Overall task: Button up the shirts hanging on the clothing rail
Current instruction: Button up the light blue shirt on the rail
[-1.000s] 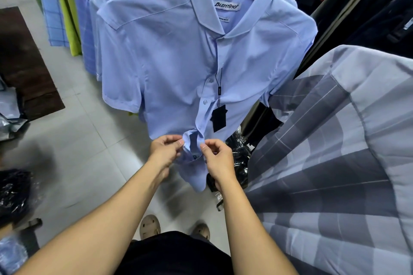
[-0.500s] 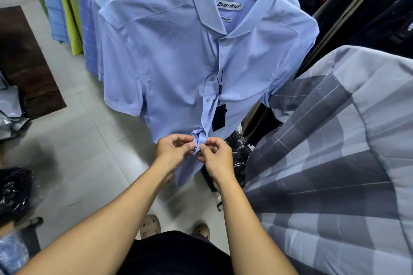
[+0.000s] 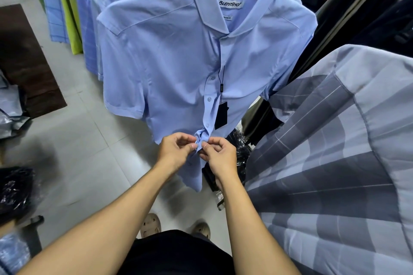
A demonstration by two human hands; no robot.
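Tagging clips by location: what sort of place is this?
Probably a clothing shop: the light blue shirt carries a black hang tag, more shirts hang beside it, and plastic bags lie on the floor.

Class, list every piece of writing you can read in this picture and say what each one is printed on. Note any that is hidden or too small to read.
"BLENTINO": on the white neck label inside the collar of the light blue shirt.
"ULAR FIT": on the small tab just below that label; the collar hides its first letters.
The black hang tag on the shirt front shows no writing that can be read.
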